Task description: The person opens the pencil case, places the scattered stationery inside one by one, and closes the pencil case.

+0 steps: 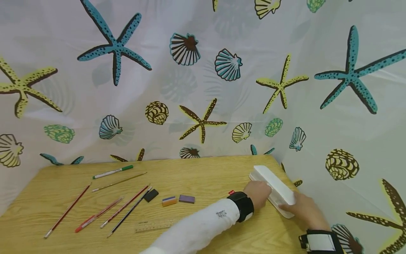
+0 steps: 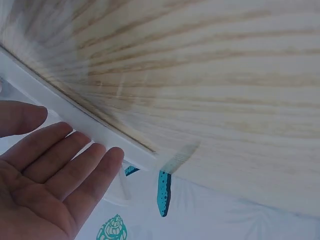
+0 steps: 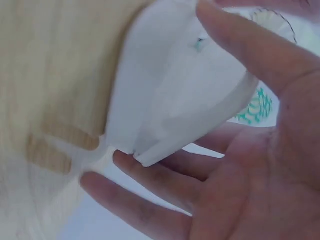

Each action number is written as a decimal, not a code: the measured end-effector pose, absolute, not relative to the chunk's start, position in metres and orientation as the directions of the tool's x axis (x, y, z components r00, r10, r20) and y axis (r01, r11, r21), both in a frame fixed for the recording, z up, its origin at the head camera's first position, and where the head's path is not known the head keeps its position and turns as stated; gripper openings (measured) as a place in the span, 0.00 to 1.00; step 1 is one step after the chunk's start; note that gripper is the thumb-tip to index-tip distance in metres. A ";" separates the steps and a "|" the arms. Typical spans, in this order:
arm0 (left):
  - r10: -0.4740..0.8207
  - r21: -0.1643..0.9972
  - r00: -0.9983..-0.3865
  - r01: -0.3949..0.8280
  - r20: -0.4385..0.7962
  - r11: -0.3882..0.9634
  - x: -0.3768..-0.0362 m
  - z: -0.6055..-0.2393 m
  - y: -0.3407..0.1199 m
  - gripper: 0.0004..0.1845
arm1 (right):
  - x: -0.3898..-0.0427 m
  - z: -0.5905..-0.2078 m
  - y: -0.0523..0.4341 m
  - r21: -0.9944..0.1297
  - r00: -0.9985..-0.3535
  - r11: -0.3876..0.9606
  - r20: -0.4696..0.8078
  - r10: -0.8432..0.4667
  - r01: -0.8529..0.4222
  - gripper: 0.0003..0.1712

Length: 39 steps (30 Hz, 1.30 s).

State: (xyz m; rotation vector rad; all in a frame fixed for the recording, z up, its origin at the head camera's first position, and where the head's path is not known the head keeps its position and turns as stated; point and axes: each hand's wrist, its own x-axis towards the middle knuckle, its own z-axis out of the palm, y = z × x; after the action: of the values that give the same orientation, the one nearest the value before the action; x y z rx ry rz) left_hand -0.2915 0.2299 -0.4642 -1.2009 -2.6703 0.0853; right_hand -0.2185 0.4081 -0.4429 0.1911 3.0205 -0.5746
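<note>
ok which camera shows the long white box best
The head view shows the long white box best: its top and most of its length are visible, though the left hand and right hand hide parts. The left wrist view shows only a slanting strip; the right wrist view, one end up close.

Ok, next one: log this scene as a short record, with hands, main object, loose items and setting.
Main object: white case, at the table's right side
Left hand: fingertips touching the case's left side
Right hand: gripping the case near its closer end
Writing items: green-capped marker, thin gold-coloured stick, three reddish pens or pencils, dark pencil
Small blocks: black block, orange-and-blue block, purple block
Measuring: clear ruler, partly behind the left sleeve
Surface: wooden table
Backdrop: sea-life patterned cloth
</note>
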 end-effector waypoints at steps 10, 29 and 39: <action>0.771 -0.116 -0.628 0.762 0.109 0.637 -0.290 -0.457 0.227 0.04 | -0.214 -0.429 0.441 -0.468 -0.972 0.852 -0.094 0.216 0.234 0.48; 0.780 -0.145 -0.617 0.766 0.107 0.626 -0.288 -0.460 0.227 0.04 | -0.211 -0.423 0.468 -0.522 -0.937 0.783 -0.108 0.333 0.339 0.39; 0.783 -0.116 -0.615 0.775 0.086 0.622 -0.284 -0.457 0.223 0.04 | -0.203 -0.426 0.463 -0.490 -0.874 0.730 -0.167 0.457 0.476 0.38</action>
State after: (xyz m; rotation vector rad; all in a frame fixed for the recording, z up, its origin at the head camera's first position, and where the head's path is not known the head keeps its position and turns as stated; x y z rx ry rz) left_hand -0.2840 0.2228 -0.4573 -1.3095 -2.7115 0.1014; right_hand -0.2027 0.4633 -0.4264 0.7791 2.8899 -0.8335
